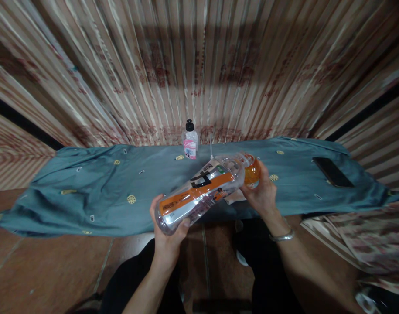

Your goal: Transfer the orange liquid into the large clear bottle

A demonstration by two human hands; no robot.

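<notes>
One big clear bottle (204, 185) slants over the blue cloth (101, 187), fingers of the left hand (168, 242) wrapped round its base, neck pointing rightward and away, beside a smaller container (251, 172), orange inside, clasped by the right hand (264, 194).

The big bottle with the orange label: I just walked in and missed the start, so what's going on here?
A person holds the big bottle tilted, the left hand gripping its base end. The right hand holds a small orange container at its other end; whether the two touch is unclear. Beyond them, a pink-labelled bottle with a black top stands on the teal cloth, and a dark phone lies off to the right.
</notes>
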